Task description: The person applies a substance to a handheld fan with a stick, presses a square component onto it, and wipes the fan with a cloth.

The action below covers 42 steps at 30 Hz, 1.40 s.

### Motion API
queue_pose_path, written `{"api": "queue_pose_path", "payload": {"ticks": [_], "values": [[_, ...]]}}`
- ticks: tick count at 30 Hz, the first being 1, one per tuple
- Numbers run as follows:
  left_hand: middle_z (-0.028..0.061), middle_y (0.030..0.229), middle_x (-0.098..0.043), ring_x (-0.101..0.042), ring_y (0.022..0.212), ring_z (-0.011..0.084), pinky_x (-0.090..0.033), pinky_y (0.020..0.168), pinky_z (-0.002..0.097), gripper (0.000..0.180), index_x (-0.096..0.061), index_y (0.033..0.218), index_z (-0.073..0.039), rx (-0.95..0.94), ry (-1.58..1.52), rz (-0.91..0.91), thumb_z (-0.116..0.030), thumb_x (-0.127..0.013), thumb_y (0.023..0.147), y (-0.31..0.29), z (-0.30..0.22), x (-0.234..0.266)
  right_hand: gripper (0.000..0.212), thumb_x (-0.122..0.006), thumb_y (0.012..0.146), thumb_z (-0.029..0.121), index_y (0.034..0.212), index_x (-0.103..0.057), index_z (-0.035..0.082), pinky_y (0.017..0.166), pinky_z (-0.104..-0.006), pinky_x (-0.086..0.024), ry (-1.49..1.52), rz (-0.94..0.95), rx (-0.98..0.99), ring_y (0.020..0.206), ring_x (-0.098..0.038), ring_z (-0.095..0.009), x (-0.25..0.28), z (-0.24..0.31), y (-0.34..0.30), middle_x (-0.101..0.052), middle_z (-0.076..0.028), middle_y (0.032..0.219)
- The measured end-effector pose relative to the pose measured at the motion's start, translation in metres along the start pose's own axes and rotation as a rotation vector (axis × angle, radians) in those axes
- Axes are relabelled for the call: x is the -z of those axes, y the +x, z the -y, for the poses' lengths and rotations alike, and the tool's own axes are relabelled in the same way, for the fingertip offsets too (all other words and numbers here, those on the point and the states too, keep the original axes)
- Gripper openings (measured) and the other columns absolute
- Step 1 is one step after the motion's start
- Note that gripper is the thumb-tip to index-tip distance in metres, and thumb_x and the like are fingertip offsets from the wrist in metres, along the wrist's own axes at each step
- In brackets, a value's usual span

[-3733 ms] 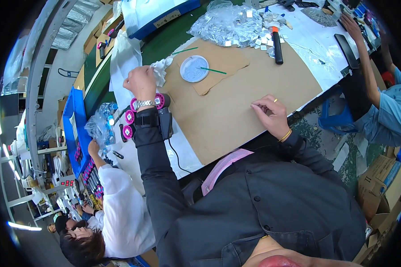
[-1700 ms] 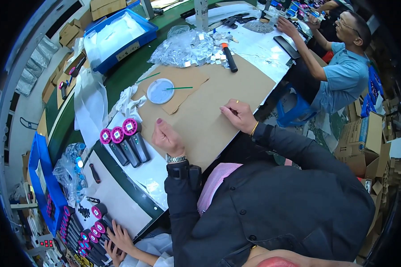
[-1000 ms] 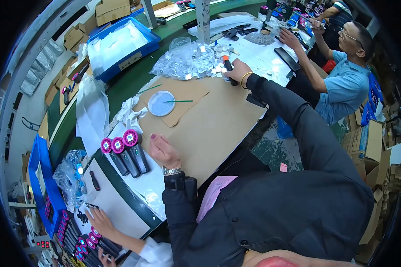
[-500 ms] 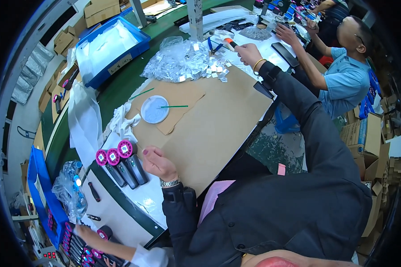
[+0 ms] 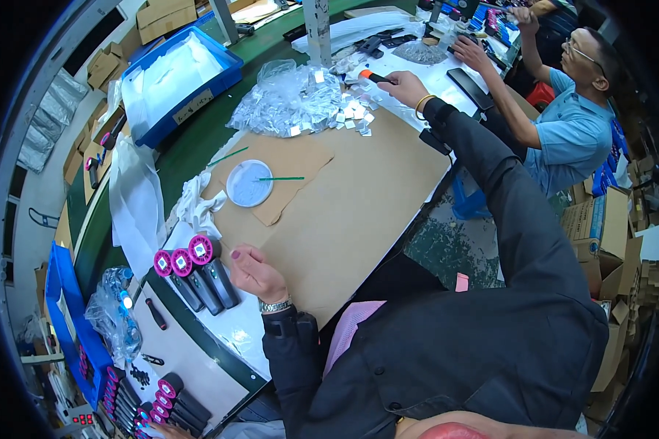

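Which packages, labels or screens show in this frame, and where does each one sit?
Blue bin: far left of the bench, rectangular, white label on its front wall.
Clear bags: crumpled heap of small packets at the far end of the cardboard sheet.
Cardboard boxes: brown, stacked on the floor at right.
No screens show.

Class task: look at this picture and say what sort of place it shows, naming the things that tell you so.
Probably a factory assembly line: a long green workbench shared by several workers, rows of identical pink-headed devices, and a heap of small bagged parts.
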<state>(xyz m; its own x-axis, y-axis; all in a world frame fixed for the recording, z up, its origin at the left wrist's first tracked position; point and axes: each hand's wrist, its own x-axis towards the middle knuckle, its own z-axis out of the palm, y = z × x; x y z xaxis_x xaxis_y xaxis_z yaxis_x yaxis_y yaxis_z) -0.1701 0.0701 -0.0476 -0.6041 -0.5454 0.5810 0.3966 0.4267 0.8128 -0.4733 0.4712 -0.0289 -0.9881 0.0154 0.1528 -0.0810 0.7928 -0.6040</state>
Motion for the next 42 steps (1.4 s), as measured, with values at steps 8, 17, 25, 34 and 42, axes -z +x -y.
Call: {"api": "queue_pose_path", "payload": {"ticks": [8, 17, 25, 34, 42], "values": [[0.0014, 0.057, -0.041, -0.038, 0.052, 0.0128, -0.026, 0.053, 0.0302, 0.061, -0.043, 0.062, -0.006, 0.002, 0.018, 0.017, -0.033, -0.036, 0.116, 0.001, -0.003, -0.001, 0.044, -0.076, 0.095, 0.034, 0.118, -0.077, -0.003, 0.070, -0.0297, -0.053, 0.022, 0.016, 0.025, 0.074, -0.070, -0.016, -0.007, -0.006, -0.001, -0.076, -0.009, 0.085], [0.0034, 0.057, -0.043, -0.039, 0.052, 0.0142, -0.025, 0.053, 0.0317, 0.059, -0.044, 0.063, -0.004, 0.040, -0.034, 0.029, -0.031, -0.037, 0.114, 0.001, 0.003, 0.002, 0.043, -0.077, 0.094, 0.036, 0.113, -0.079, -0.003, 0.073, -0.0307, -0.055, 0.009, -0.086, 0.018, 0.074, -0.072, -0.017, 0.007, 0.004, 0.022, -0.078, -0.010, 0.086], [0.0010, 0.058, -0.039, -0.036, 0.053, 0.0109, -0.024, 0.053, 0.0289, 0.062, -0.040, 0.063, -0.007, 0.024, -0.024, 0.033, -0.038, -0.035, 0.116, 0.001, 0.000, -0.001, 0.043, -0.077, 0.093, 0.038, 0.111, -0.080, 0.000, 0.077, -0.0335, -0.055, -0.011, -0.015, -0.049, 0.080, -0.072, -0.020, -0.012, -0.022, 0.027, -0.077, -0.010, 0.087], [0.0006, 0.058, -0.041, -0.036, 0.053, 0.0109, -0.024, 0.053, 0.0291, 0.061, -0.041, 0.064, -0.007, 0.040, 0.009, 0.035, -0.037, -0.035, 0.116, -0.003, 0.005, -0.001, 0.023, -0.077, 0.089, 0.032, 0.099, -0.084, 0.012, 0.089, -0.0427, -0.054, -0.308, -0.065, 0.365, 0.100, -0.066, -0.031, -0.016, 0.019, 0.033, -0.073, -0.012, 0.099], [0.0012, 0.058, -0.041, -0.037, 0.053, 0.0118, -0.025, 0.054, 0.0293, 0.058, -0.042, 0.065, -0.007, 0.013, 0.043, 0.045, -0.033, -0.036, 0.116, 0.003, 0.002, 0.001, 0.021, -0.073, 0.091, 0.029, 0.106, -0.084, 0.020, 0.097, -0.0472, -0.050, -0.695, -0.074, 0.282, 0.121, -0.061, -0.031, -0.053, 0.050, 0.066, -0.069, -0.009, 0.119]]}}
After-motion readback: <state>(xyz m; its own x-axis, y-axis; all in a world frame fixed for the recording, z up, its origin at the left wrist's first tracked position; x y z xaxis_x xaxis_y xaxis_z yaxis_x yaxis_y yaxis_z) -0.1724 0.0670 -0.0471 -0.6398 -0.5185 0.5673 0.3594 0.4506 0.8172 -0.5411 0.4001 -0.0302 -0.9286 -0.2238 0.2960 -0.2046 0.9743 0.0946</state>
